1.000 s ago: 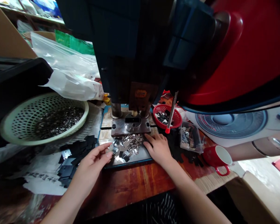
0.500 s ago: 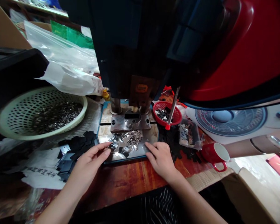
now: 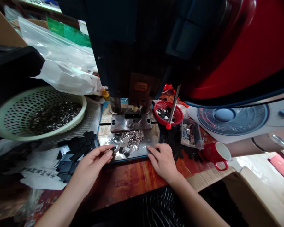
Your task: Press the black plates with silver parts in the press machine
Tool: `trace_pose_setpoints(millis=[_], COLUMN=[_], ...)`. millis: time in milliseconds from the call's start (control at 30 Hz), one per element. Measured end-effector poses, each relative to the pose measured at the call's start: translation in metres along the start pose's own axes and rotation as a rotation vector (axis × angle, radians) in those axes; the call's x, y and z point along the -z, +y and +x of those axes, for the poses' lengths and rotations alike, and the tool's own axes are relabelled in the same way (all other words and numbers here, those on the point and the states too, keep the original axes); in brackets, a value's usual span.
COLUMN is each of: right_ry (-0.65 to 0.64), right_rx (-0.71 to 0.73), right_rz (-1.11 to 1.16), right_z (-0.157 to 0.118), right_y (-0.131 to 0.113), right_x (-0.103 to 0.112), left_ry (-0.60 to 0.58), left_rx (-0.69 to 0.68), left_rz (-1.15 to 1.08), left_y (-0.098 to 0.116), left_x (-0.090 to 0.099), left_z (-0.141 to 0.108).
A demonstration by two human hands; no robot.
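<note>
My left hand [image 3: 91,165] is at the front left corner of the press's metal base plate [image 3: 151,140], thumb and forefinger closed on a small dark metal piece [image 3: 114,148]. On the plate's front right edge lies my right hand [image 3: 164,160], its fingers stretched out and holding nothing. Between the hands is a heap of small shiny metal pieces [image 3: 134,138], with a few flat dark pieces [image 3: 125,152] at its front. Behind the heap sits the steel die block [image 3: 131,124], under the dark body of the press [image 3: 113,47].
A pale green basket [image 3: 4,126] of metal bits stands at left, near stacked dark plates [image 3: 78,145]. To the right are a red basket [image 3: 156,115], a clear plastic box [image 3: 198,142], a red mug [image 3: 211,153] and a fan [image 3: 224,115]. A large red wheel [image 3: 251,53] overhangs the right.
The view has shifted slightly. Both hands stay in nearly the same places at the plate, with the left still pinching the small dark piece.
</note>
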State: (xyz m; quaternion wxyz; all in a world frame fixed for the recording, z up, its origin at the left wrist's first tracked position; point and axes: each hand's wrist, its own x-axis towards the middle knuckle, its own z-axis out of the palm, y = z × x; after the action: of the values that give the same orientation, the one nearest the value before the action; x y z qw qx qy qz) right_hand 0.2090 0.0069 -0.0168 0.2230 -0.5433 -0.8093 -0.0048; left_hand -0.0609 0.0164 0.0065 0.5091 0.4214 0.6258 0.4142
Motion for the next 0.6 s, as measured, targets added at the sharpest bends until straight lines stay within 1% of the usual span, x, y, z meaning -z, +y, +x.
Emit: trace_pose_setpoints(millis=[133, 233, 300, 367, 467, 533, 600], right_ry=[0.062, 0.127, 0.130, 0.107, 0.100, 0.127, 0.167], right_rx=[0.050, 0.056, 0.054, 0.039, -0.034, -0.094, -0.133], right_rz=[-0.007, -0.005, 0.009, 0.050, 0.149, 0.206, 0.259], right_z=[-0.006, -0.010, -0.010, -0.007, 0.009, 0.030, 0.058], right_y=[0.000, -0.002, -0.004, -0.006, -0.009, -0.010, -0.010], right_x=[-0.004, -0.007, -0.008, -0.008, -0.007, -0.004, -0.001], left_ry=[-0.015, -0.020, -0.021, -0.016, -0.022, -0.023, -0.008], left_rx=[-0.025, -0.039, -0.054, -0.069, -0.082, -0.092, -0.116], left_rz=[0.055, 0.084, 0.105, 0.113, 0.107, 0.091, 0.085], left_y=[-0.002, -0.001, -0.001, 0.000, 0.005, 0.012, 0.021], left_x=[0.000, -0.001, -0.002, -0.002, -0.003, -0.004, -0.004], left_z=[0.000, -0.001, -0.001, 0.000, 0.003, 0.008, 0.014])
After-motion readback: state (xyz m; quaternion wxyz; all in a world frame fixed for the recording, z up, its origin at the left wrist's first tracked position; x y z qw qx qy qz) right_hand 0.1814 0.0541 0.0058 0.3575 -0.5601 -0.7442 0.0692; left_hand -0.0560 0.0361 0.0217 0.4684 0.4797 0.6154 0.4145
